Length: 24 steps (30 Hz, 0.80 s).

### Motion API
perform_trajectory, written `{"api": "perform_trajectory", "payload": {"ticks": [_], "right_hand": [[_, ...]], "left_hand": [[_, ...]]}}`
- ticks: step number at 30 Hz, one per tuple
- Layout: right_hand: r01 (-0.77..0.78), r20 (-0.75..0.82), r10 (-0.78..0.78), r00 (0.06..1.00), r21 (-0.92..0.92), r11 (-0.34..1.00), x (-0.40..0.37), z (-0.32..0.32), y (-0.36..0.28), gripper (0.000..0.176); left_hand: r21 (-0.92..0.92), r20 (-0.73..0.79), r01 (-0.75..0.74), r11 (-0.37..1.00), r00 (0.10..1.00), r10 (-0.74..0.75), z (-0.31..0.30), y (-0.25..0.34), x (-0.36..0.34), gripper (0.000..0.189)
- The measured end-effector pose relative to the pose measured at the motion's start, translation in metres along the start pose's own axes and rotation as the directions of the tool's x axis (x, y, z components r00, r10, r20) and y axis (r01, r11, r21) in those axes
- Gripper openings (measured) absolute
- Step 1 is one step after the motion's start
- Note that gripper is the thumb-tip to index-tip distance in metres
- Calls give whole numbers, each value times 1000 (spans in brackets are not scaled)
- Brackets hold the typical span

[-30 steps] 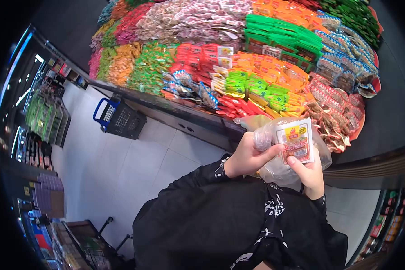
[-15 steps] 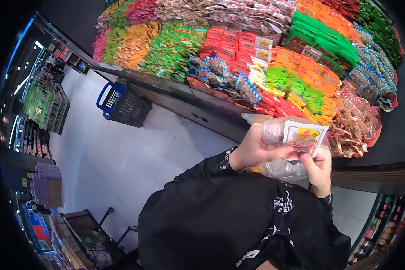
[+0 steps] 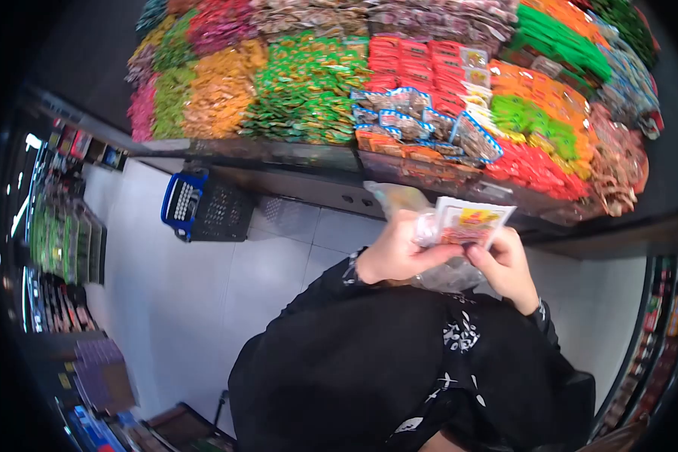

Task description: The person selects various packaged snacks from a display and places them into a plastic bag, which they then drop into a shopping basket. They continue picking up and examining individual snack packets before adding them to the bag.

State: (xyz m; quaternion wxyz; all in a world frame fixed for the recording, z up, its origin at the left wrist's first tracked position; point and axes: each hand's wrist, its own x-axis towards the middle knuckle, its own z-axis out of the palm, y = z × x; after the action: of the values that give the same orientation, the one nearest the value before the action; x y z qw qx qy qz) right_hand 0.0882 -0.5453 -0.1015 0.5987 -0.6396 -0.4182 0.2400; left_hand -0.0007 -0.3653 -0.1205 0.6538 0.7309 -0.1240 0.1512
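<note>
A small white packet with a yellow and red label is held upright in front of my body. My left hand grips its left edge and also a crumpled clear plastic bag, which hangs below and behind the packet. Part of the bag sticks out above my left fingers. On the other side, my right hand pinches the packet's lower right part with the thumb in front. The fingers behind the packet are hidden.
Beyond my hands, a long display holds many rows of coloured snack packets. A dark basket with a blue rim stands on the tiled floor at the left. Shelves line the far left, and more shelves the right.
The view has turned, so the display and basket appear shifted. Both hands and the packet sit slightly farther left in the picture. The packet is still held, and looks more tilted back.
</note>
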Motion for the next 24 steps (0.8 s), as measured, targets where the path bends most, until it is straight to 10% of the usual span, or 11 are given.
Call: {"api": "perform_trajectory", "payload": {"ticks": [8, 13, 24], "right_hand": [[14, -71, -15, 997, -19, 1000, 22, 52, -18, 30], [92, -70, -110, 991, -217, 972, 23, 69, 4, 17], [-119, -110, 113, 987, -51, 992, 12, 80, 4, 18]], "left_hand": [[4, -83, 279, 960, 957, -277, -53, -7, -65, 23], [32, -124, 321, 946, 941, -315, -57, -12, -82, 21], [-59, -141, 303, 951, 941, -309, -53, -6, -89, 22]]}}
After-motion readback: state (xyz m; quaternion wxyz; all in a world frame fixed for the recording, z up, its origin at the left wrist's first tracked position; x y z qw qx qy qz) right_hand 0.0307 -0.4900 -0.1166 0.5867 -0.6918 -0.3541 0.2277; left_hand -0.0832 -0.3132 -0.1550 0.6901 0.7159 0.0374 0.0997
